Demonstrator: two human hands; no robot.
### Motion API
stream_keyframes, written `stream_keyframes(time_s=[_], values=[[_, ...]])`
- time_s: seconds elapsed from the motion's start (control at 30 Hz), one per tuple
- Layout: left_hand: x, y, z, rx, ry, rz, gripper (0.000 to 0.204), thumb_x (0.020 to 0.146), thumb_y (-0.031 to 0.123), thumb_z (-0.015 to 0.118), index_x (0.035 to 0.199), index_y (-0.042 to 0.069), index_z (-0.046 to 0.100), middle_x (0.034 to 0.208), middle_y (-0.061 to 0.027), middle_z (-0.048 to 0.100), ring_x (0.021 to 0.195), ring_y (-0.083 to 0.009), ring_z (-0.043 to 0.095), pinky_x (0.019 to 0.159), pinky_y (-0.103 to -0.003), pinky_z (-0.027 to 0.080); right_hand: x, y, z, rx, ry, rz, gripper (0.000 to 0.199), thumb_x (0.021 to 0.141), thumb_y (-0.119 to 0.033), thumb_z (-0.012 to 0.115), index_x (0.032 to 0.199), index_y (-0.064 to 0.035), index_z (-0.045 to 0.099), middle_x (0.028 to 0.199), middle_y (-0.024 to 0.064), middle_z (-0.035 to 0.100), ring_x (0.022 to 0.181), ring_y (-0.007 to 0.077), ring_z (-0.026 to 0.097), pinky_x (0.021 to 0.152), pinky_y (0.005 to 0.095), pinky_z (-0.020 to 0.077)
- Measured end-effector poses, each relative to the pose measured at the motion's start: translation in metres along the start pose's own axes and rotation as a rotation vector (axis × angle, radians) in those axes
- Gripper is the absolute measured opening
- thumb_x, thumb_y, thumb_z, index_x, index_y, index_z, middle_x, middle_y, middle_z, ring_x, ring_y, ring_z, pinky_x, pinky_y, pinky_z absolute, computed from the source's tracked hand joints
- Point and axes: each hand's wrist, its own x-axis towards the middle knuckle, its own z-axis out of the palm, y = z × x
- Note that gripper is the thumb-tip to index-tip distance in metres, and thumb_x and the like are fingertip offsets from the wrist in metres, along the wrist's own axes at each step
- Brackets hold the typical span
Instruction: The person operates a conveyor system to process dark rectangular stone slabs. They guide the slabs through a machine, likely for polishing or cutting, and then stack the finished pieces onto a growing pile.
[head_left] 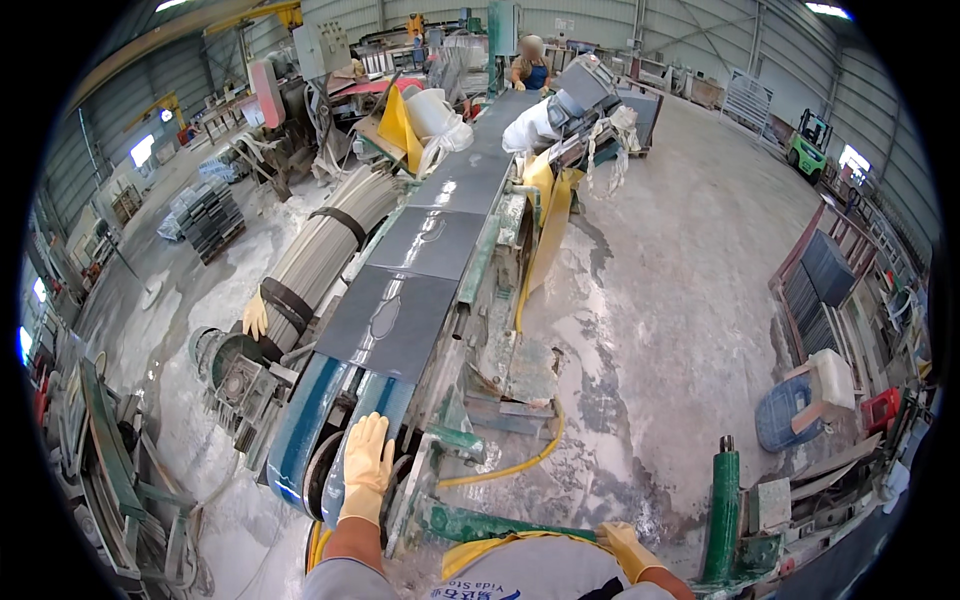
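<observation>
My left hand (368,465), in a cream rubber glove, lies on the near end of a blue conveyor belt (300,425). Its fingers are stretched out and hold nothing. Just beyond the fingertips, a dark grey stone slab (385,318) with a wet patch rests on the belt. Behind it come another slab (425,240) and more in a row, edge to edge. At the lower edge, my right hand (628,552), gloved alike, is beside the end of a green metal bar (510,525). Its fingers look curled; what they hold, if anything, is hidden.
A loose glove (256,315) hangs by a bundle of pale strips (330,240) left of the belt. A motor (240,385) sits nearby. On the right stand a green post (722,510) and blue drum (785,412). A co-worker (531,68) is at the conveyor's far end.
</observation>
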Motion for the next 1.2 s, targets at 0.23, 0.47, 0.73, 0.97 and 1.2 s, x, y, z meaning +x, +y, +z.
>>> stream_keyframes(time_s=[0.23, 0.47, 0.73, 0.97, 1.2], values=[[-0.003, -0.002, -0.001, 0.002, 0.002, 0.011, 0.042, 0.089, 0.009, 0.068, 0.13, 0.002, 0.06, 0.136, -0.0223, 0.059, 0.126, -0.044, 0.053, 0.111, -0.05, 0.04, 0.006, 0.003, 0.001, -0.018, 0.01, 0.002, 0.035, 0.097, -0.021, 0.064, 0.126, -0.0012, 0.06, 0.114, 0.021, 0.071, 0.092, 0.0335, 0.073, 0.075, 0.0436, 0.0598], [-0.012, -0.009, 0.002, 0.022, -0.047, -0.012, 0.046, 0.092, 0.016, 0.065, 0.135, 0.002, 0.057, 0.141, -0.0213, 0.056, 0.133, -0.0418, 0.049, 0.116, -0.049, 0.035, -0.003, 0.0, 0.005, -0.023, 0.042, 0.002, 0.033, 0.095, -0.021, 0.066, 0.121, -0.0013, 0.063, 0.111, 0.0208, 0.072, 0.088, 0.0336, 0.074, 0.072, 0.0432, 0.0599], [-0.015, -0.007, -0.003, 0.021, -0.053, -0.012, 0.045, 0.093, 0.015, 0.065, 0.135, 0.002, 0.057, 0.14, -0.0215, 0.056, 0.133, -0.0417, 0.05, 0.116, -0.049, 0.035, 0.002, 0.006, 0.001, -0.021, 0.024, -0.025, 0.031, 0.093, -0.021, 0.069, 0.117, -0.0017, 0.066, 0.108, 0.0195, 0.073, 0.084, 0.0322, 0.074, 0.069, 0.0416, 0.0597], [-0.019, -0.006, -0.007, 0.025, -0.056, -0.017, 0.045, 0.092, 0.015, 0.066, 0.134, 0.002, 0.057, 0.14, -0.0216, 0.057, 0.132, -0.0419, 0.05, 0.116, -0.049, 0.035, -0.001, 0.002, -0.001, -0.017, -0.01, -0.037, 0.032, 0.093, -0.021, 0.068, 0.119, -0.0019, 0.065, 0.107, 0.0189, 0.072, 0.085, 0.0327, 0.074, 0.065, 0.0405, 0.0582], [-0.022, -0.006, -0.009, 0.024, -0.059, -0.023, 0.044, 0.092, 0.015, 0.066, 0.133, 0.001, 0.058, 0.139, -0.0217, 0.057, 0.132, -0.0421, 0.05, 0.116, -0.049, 0.035, -0.005, 0.001, 0.002, -0.003, 0.019, -0.019, 0.033, 0.094, -0.02, 0.066, 0.118, 0.0015, 0.069, 0.111, 0.0192, 0.074, 0.086, 0.0287, 0.073, 0.073, 0.0378, 0.0602]])
